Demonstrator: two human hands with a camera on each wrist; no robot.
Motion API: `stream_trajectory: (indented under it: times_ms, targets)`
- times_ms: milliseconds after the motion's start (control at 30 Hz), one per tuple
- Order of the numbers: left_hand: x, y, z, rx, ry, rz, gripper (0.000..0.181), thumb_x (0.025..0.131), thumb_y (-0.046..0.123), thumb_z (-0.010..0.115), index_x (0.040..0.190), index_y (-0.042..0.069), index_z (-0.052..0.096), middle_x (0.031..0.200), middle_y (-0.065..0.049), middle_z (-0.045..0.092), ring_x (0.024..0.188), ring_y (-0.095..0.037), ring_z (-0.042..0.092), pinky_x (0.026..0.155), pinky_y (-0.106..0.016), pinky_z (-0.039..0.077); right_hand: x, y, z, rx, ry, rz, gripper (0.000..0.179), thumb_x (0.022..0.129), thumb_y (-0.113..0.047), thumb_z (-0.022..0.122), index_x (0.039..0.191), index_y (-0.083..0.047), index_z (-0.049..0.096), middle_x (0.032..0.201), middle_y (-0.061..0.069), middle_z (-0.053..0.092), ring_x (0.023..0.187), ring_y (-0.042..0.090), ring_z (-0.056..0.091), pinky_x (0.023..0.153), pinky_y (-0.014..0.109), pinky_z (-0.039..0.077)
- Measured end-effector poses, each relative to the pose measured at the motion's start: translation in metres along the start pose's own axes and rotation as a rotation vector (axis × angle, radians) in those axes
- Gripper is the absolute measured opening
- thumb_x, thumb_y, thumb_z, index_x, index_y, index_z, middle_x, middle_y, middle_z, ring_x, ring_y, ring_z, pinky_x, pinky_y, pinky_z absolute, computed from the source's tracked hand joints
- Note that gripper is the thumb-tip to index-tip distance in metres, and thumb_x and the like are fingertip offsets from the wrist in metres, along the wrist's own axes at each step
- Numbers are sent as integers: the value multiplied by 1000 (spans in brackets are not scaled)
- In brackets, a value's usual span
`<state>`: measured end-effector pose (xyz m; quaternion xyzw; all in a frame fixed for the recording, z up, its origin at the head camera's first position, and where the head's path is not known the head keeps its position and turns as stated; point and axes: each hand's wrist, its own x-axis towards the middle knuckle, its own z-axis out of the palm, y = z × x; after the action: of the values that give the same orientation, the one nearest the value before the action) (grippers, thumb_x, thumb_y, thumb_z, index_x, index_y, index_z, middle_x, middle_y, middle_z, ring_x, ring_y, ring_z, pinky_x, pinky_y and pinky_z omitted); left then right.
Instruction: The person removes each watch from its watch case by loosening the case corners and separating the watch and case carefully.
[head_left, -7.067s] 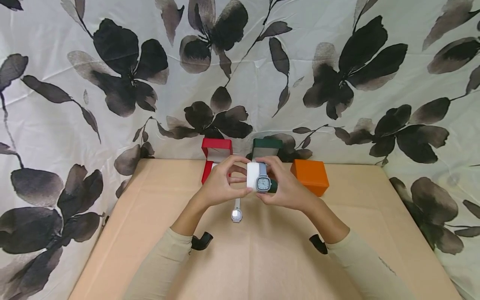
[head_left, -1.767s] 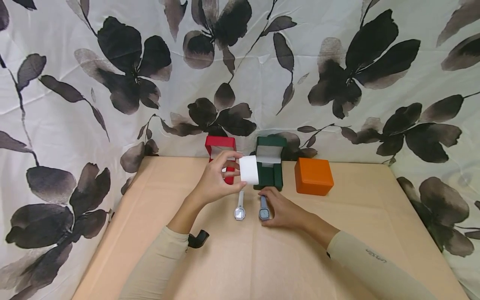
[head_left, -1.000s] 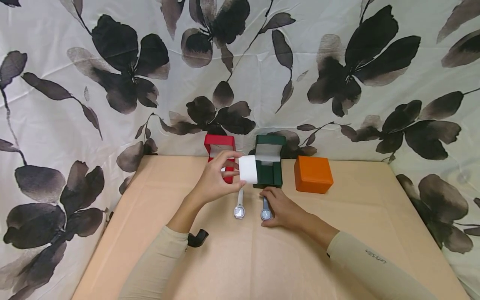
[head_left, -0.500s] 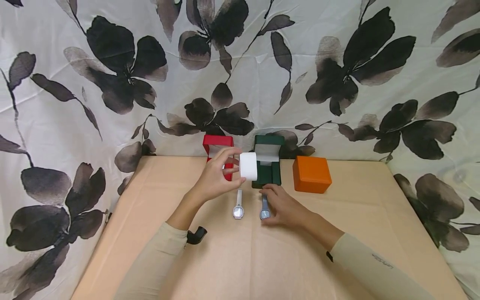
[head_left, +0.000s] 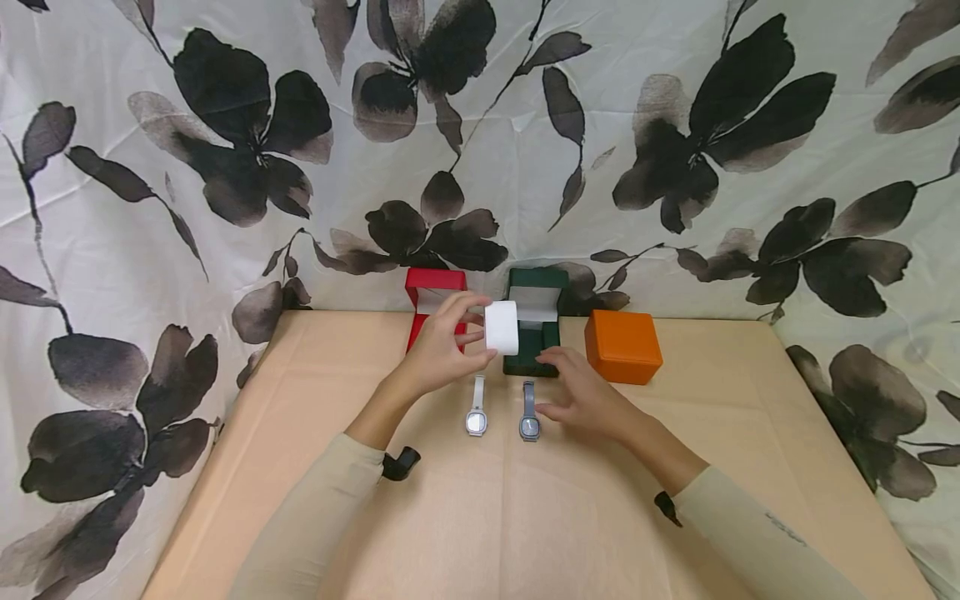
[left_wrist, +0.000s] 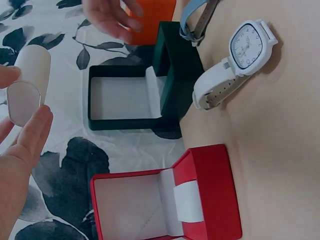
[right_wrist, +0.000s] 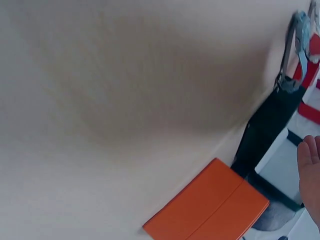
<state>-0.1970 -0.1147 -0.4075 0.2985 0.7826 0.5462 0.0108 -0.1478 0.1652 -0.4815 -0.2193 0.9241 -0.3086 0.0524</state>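
My left hand (head_left: 442, 343) pinches a white watch cushion (head_left: 502, 327) between thumb and fingers, held up before the green box (head_left: 538, 277). The left wrist view shows the cushion (left_wrist: 36, 70) as a short roll with a flat end. To the right, my right hand (head_left: 588, 392) hovers with loose fingers, holding nothing, just beside a blue-strapped watch (head_left: 529, 427). That watch lies face up on the table, its strap buckled in a loop. Left of it lies a white watch (head_left: 476, 422), also face up. The green box is open; its inside is partly behind the cushion.
An open red box (head_left: 435, 279) stands behind my left hand; a white cushion (left_wrist: 188, 201) sits inside it in the left wrist view. A closed orange box (head_left: 624, 346) stands right of the green one. Floral cloth (head_left: 525, 183) hangs behind the table (head_left: 525, 517).
The blue watch, earlier on the cushion in both hands, now lies on the table. My right hand has let it go and drawn back rightward. The left hand shifts slightly right with the cushion.
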Motion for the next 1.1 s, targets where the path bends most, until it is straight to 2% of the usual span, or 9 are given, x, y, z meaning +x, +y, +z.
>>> stream_trajectory:
  times_ms: [133, 367, 667, 967, 1100]
  targets:
    - [3, -4, 2, 29, 9, -35, 70, 80, 3, 85, 141, 6, 51, 145, -10, 48, 118, -31, 64, 92, -42, 61, -1, 3, -6, 34, 27, 20, 67, 93, -29, 77, 149, -8, 46, 156, 13, 42, 142, 33, 43, 115, 57, 44]
    - [10, -12, 7, 48, -8, -94, 71, 81, 1, 84, 143, 6, 48, 144, -13, 49, 121, -36, 63, 95, -44, 60, 4, 11, -10, 118, 70, 111, 62, 98, -21, 70, 152, -12, 40, 156, 13, 40, 139, 34, 47, 113, 56, 46]
    - [22, -20, 16, 55, -17, -92, 68, 81, -1, 81, 141, 2, 49, 141, -17, 48, 118, -39, 64, 97, -50, 58, 11, 17, -8, 154, 141, 178, 61, 101, -13, 64, 155, -6, 35, 156, 18, 42, 140, 39, 47, 116, 57, 42]
    - [26, -30, 23, 77, -42, -147, 66, 82, 3, 83, 140, 4, 51, 139, -14, 50, 116, -30, 65, 96, -44, 59, 17, 14, 0, 201, 195, 292, 60, 103, -15, 61, 157, -7, 36, 158, 18, 40, 143, 39, 47, 115, 55, 43]
    - [28, -33, 27, 84, -59, -162, 66, 82, 3, 83, 140, 4, 51, 137, -15, 52, 114, -30, 66, 94, -40, 60, 19, 17, 5, 216, 217, 314, 57, 104, -15, 59, 156, -5, 37, 157, 19, 41, 142, 39, 47, 115, 55, 43]
